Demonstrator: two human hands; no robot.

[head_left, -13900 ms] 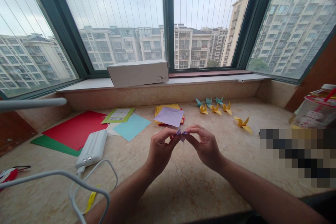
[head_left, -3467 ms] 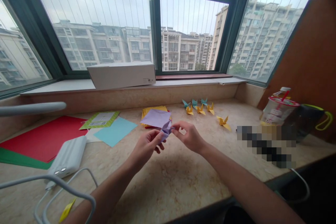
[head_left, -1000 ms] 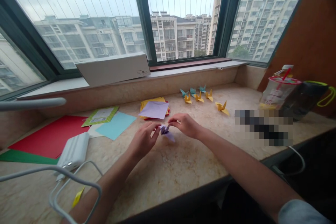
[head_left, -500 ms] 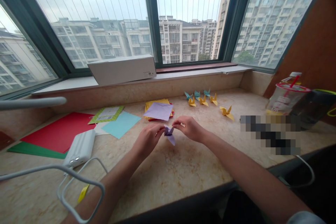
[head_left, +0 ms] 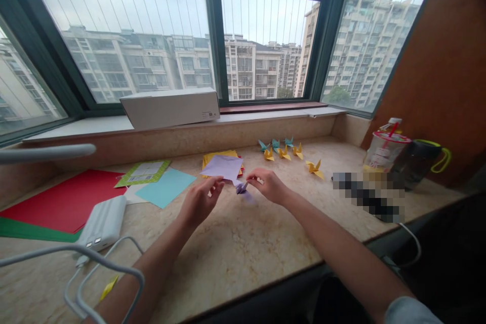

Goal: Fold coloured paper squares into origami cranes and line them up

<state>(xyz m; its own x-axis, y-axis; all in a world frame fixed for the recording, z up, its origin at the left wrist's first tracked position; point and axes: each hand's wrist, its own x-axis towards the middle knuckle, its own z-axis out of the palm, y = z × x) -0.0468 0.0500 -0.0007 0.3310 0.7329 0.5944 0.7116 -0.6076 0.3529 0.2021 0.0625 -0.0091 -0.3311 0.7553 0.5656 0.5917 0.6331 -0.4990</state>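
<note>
A purple origami crane (head_left: 241, 189) is just above the counter, one lower part of it blurred. My right hand (head_left: 269, 185) pinches the crane's edge between thumb and fingertips. To the left of the crane is my left hand (head_left: 198, 199), its thumb and fingers apart, with nothing in them. Just behind the hands, a sheet of purple paper (head_left: 221, 166) tops a stack with yellow and red paper (head_left: 242, 167) showing at its edges. Farther back stand several small yellow cranes (head_left: 283, 153) and blue cranes (head_left: 276, 145), with one larger yellow crane (head_left: 315, 168) nearer the right.
Light blue paper (head_left: 167, 188), red paper (head_left: 68, 202) and a white power bank (head_left: 104, 220) with a looping cable (head_left: 136, 276) lie on the left. A lidded cup (head_left: 383, 152) and a dark bottle (head_left: 415, 164) stand right. A white box (head_left: 170, 110) rests on the sill.
My left hand has let go of the crane and moved left, its fingers spreading. My right hand keeps its pinch as the crane turns. The whole view has shifted slightly.
</note>
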